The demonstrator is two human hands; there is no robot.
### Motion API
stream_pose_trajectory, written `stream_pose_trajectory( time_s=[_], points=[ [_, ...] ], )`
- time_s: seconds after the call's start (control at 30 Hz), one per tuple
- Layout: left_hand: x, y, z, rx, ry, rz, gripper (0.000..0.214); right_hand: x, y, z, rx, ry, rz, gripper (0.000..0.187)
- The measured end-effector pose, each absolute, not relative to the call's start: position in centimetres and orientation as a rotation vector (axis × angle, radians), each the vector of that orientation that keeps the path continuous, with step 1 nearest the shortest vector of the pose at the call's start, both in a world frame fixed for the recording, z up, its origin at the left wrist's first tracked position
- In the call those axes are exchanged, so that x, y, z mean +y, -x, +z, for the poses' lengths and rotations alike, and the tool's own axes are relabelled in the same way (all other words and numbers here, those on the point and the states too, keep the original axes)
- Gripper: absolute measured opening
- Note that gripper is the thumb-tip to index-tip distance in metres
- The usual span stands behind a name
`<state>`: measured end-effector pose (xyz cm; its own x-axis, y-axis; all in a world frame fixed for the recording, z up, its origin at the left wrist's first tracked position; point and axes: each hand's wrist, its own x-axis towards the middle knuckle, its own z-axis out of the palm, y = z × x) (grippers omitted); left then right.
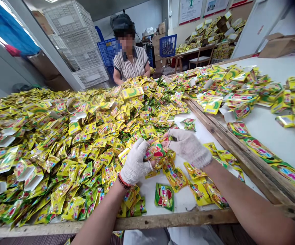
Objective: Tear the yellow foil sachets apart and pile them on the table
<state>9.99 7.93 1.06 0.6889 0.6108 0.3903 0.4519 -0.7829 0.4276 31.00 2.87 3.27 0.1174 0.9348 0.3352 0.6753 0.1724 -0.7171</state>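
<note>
Grips a red-and-green pack (154, 151) in the left hand (136, 163), toward six o'clock of centre, and pinches narrowly with the right hand (189, 146) at its two o'clock end, on what, too crowded to tell. Seems at the step of working that end two-handed, beside the heap (91, 149) toward nine o'clock; calls next for a steady left hold and a light right touch.

Head view, forward and down
</note>
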Motion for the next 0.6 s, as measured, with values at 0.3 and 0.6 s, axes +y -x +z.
stream_pose_trajectory(
  time_s=[0.3, 0.6],
  points=[
    [8.1, -9.8, 1.1, 0.805, -2.501, 0.737, 0.053, 3.6, -30.2, 1.5, -1.658, 1.433, 0.173, 0.011],
    [8.1, -9.8, 0.7, 0.916, -2.563, 0.935, 0.058, 2.7, -30.3, 3.4, -1.498, 1.530, 0.550, 0.013]
  ],
)
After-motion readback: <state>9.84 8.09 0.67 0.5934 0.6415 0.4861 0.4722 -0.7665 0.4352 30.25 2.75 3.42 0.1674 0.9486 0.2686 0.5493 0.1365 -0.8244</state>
